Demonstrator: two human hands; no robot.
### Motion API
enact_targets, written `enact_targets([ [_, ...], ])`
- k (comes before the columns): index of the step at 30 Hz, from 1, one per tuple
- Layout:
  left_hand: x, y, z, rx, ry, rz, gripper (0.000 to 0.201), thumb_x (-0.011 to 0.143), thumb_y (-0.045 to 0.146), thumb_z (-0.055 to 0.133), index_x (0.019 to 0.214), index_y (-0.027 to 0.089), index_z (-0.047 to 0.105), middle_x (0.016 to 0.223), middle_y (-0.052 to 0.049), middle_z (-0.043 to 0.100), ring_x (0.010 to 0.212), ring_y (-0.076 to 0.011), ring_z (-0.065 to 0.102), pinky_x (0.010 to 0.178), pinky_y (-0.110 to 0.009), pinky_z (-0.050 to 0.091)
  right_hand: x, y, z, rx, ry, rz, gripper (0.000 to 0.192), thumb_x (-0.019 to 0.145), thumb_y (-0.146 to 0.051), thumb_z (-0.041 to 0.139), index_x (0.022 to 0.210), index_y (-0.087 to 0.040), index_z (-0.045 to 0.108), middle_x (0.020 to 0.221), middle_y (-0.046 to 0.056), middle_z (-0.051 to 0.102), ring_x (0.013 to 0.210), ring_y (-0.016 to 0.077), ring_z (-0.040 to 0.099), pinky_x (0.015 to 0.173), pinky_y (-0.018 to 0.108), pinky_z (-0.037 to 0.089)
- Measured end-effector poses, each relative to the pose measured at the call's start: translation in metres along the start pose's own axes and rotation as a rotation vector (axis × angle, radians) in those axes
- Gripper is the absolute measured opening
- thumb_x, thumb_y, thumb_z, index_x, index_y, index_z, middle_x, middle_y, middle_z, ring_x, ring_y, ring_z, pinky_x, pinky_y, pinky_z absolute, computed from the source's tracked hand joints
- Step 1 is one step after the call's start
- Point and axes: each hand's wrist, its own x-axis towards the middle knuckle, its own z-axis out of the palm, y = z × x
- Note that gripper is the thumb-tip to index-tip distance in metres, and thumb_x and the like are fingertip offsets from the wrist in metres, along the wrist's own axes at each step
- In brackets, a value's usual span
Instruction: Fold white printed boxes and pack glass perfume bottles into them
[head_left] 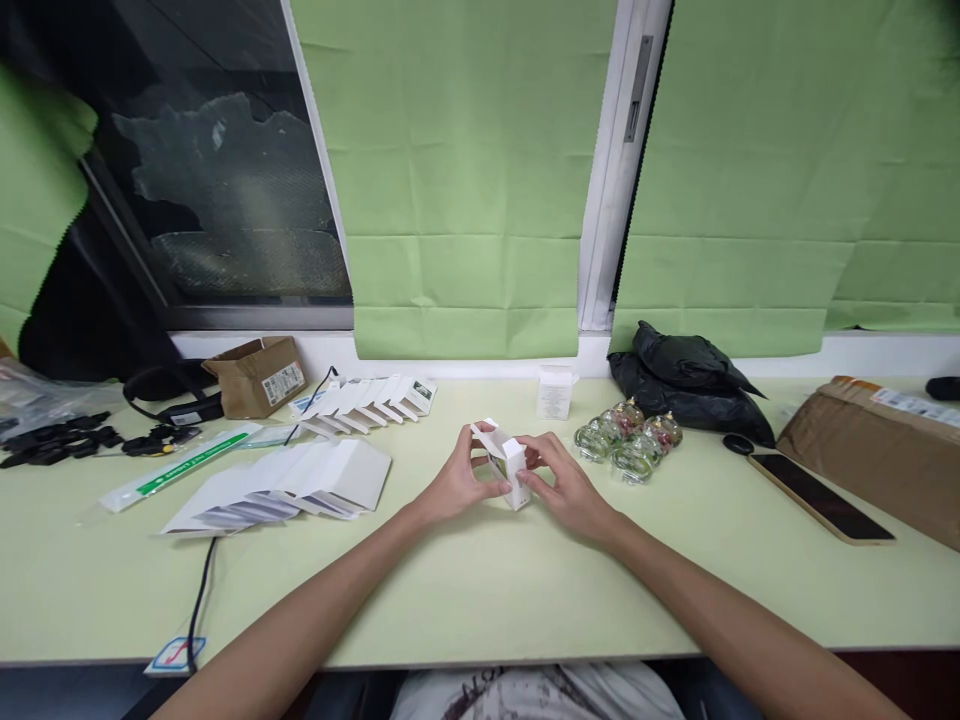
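Between my two hands is a small white cardboard box (pixel 515 470), tilted, with a flap raised at its top. My left hand (pixel 463 480) grips it from the left, the thumb along its near side. From the right, my right hand (pixel 561 480) pinches its edge with thumb and fingers. Flattened white boxes (pixel 341 475) lie fanned in a stack to the left, with another row of white boxes (pixel 382 400) behind them. A standing white box (pixel 555 393) is farther back, its top flap open. Clear and reddish shiny ornaments (pixel 630 440) sit right of my right hand.
A black plastic bag (pixel 690 380) lies at the back right, near a phone (pixel 821 498) and a large brown package (pixel 877 450). At left are an open brown carton (pixel 259 378), black cables and parts (pixel 64 440), and a green-striped plastic packet (pixel 180 465). A black cord (pixel 202 590) crosses the front edge.
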Motion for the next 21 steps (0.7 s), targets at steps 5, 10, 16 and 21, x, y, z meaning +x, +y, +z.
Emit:
enact_targets([
  [5, 0.002, 0.001, 0.005, 0.011, 0.062, -0.05, 0.083, 0.086, 0.049, 0.078, 0.151, 0.033, 0.028, 0.142, -0.012, 0.051, 0.128, -0.0264, 0.055, 0.107, -0.045, 0.048, 0.0, -0.002, 0.001, -0.009, 0.067, -0.03, 0.033, 0.097, -0.041, 0.065, 0.129, -0.033, 0.061, 0.139, 0.01, 0.049, 0.13, 0.0287, 0.053, 0.109, 0.049, 0.053],
  [10, 0.004, 0.005, 0.005, -0.17, -0.004, -0.063, 0.068, 0.098, 0.048, 0.063, 0.154, 0.031, 0.029, 0.136, -0.012, 0.061, 0.124, -0.0264, 0.06, 0.104, -0.044, 0.049, 0.0, 0.0, -0.001, -0.005, 0.082, 0.037, 0.033, 0.101, -0.042, 0.057, 0.133, -0.034, 0.059, 0.156, 0.008, 0.037, 0.145, 0.0292, 0.042, 0.114, 0.05, 0.048],
  [16, 0.004, 0.006, 0.007, -0.074, -0.051, -0.049, 0.04, 0.106, 0.047, 0.048, 0.13, 0.018, 0.058, 0.123, -0.013, 0.067, 0.108, -0.0241, 0.064, 0.092, -0.036, 0.052, 0.002, 0.012, 0.003, 0.178, 0.096, 0.151, 0.039, 0.104, -0.043, 0.05, 0.142, -0.034, 0.051, 0.151, 0.007, 0.048, 0.133, 0.0257, 0.055, 0.104, 0.042, 0.053],
  [21, -0.001, 0.005, 0.002, 0.186, 0.152, 0.055, 0.048, 0.104, 0.042, 0.053, 0.147, 0.028, 0.037, 0.124, -0.008, 0.06, 0.092, -0.0166, 0.063, 0.08, -0.031, 0.053, 0.003, 0.017, 0.003, 0.097, 0.147, 0.144, 0.031, 0.1, -0.043, 0.057, 0.128, -0.03, 0.059, 0.127, 0.006, 0.063, 0.106, 0.0242, 0.065, 0.091, 0.038, 0.055],
])
